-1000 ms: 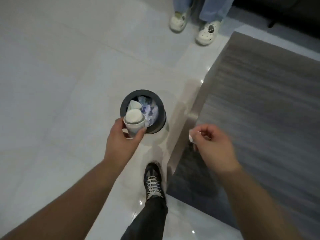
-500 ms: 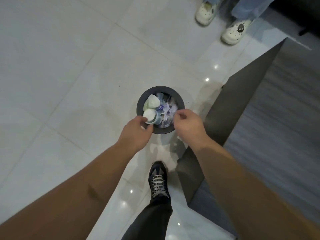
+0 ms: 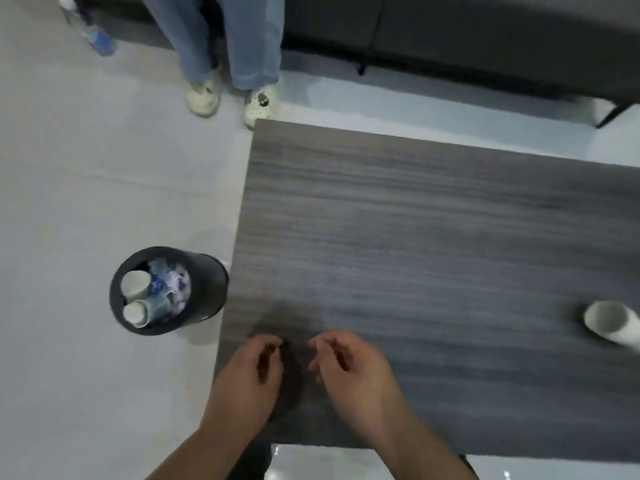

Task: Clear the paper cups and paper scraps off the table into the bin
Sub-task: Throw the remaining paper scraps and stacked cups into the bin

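Nearest the camera, the left hand [image 3: 250, 375] and the right hand [image 3: 349, 370] hang side by side over the near left corner of the grey wood-grain worktop [image 3: 433, 237], a small gap between them. Each grip is slack: fingers loosely curled, palms turned toward each other, nothing held in either, and whether the fingertips touch the surface cannot be told. Just left of the worktop's edge, on the pale tiled floor [image 3: 86, 168], stands the round black bin [image 3: 204, 292]. Inside it lie two paper cups [image 3: 135, 284] with their white mouths showing, one above the other in the view, beside a heap of white and blue-printed paper scraps [image 3: 171, 282]. Out at the right side of the worktop, well apart from both hands, one more white paper cup [image 3: 611, 325] lies on its side with its open mouth turned toward the left, partly cut by the frame edge. Beyond the far left corner of the worktop a person stands in blue jeans [image 3: 239, 39] and pale shoes [image 3: 204, 95]. Left of them a plastic bottle [image 3: 91, 27] with a blue label sits on the floor, and a dark sofa [image 3: 485, 39] runs along the far side.
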`<action>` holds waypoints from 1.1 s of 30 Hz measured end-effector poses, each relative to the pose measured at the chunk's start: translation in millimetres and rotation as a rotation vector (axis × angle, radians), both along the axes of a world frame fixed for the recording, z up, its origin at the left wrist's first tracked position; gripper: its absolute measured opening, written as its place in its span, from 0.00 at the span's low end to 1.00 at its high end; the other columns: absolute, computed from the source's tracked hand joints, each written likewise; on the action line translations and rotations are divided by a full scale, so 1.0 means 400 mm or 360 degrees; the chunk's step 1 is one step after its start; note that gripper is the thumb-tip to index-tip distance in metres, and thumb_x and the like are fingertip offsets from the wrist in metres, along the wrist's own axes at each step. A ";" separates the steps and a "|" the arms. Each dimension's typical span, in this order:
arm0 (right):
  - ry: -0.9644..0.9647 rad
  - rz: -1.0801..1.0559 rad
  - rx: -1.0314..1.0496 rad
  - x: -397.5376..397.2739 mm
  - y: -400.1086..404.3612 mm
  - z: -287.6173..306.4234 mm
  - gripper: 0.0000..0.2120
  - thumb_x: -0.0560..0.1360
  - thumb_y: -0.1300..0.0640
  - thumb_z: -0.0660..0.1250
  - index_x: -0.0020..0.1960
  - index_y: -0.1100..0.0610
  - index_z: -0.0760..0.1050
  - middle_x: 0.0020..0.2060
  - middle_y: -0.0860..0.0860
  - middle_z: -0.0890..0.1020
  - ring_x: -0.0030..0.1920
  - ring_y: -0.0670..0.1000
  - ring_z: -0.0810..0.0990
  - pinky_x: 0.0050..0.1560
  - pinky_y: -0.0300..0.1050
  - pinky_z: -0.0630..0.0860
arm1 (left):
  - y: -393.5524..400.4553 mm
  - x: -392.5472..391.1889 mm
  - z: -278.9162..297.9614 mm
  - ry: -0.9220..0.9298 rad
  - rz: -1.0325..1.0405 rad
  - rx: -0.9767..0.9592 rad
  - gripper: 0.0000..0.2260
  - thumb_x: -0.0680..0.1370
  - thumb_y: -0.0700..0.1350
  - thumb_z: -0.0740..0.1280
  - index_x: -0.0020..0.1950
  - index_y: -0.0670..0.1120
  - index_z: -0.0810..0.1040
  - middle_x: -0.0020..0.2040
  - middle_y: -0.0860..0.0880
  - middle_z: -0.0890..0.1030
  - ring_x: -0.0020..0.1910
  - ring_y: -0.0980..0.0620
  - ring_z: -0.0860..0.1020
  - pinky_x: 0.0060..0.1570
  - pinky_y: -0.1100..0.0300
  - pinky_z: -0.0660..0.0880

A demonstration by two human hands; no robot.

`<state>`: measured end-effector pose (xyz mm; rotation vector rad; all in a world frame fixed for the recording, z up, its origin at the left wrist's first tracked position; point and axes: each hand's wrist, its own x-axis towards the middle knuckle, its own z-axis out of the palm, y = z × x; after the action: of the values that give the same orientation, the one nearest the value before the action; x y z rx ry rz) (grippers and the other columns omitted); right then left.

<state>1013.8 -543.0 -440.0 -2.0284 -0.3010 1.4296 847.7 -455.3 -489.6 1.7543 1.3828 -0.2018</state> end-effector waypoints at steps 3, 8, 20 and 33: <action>-0.0245 -0.0140 0.0046 0.250 -0.158 0.041 0.06 0.82 0.48 0.68 0.48 0.40 0.83 0.40 0.39 0.87 0.41 0.39 0.85 0.41 0.29 0.75 | -0.139 0.281 0.009 -0.0128 -0.0237 0.0010 0.09 0.82 0.47 0.70 0.62 0.57 0.82 0.55 0.60 0.83 0.50 0.61 0.80 0.54 0.62 0.75; -0.0593 -0.0581 0.0024 0.709 -0.497 0.083 0.06 0.82 0.50 0.68 0.48 0.44 0.83 0.38 0.46 0.86 0.34 0.42 0.82 0.39 0.39 0.77 | -0.431 0.763 0.013 -0.0300 -0.0472 -0.0039 0.13 0.80 0.43 0.73 0.64 0.51 0.83 0.54 0.51 0.81 0.43 0.57 0.78 0.55 0.53 0.80; -0.1388 -0.0825 -0.0219 1.417 -1.072 0.154 0.22 0.77 0.39 0.69 0.69 0.41 0.74 0.61 0.44 0.75 0.56 0.44 0.79 0.58 0.47 0.79 | -0.794 1.342 0.024 -0.0005 -0.1037 0.0108 0.46 0.67 0.68 0.81 0.81 0.63 0.66 0.85 0.48 0.60 0.80 0.38 0.65 0.77 0.40 0.68; -0.1005 -0.0871 -0.0488 1.377 -0.984 -0.100 0.29 0.76 0.50 0.69 0.77 0.44 0.69 0.67 0.56 0.69 0.60 0.61 0.79 0.65 0.54 0.77 | -0.759 1.260 -0.032 0.0064 -0.1062 0.0048 0.31 0.71 0.73 0.72 0.69 0.59 0.78 0.56 0.51 0.77 0.52 0.52 0.76 0.52 0.56 0.72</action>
<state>1564.8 -936.6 -480.0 -2.5154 0.2271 0.5046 1351.8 -758.9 -502.2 2.1940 0.7820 -0.5778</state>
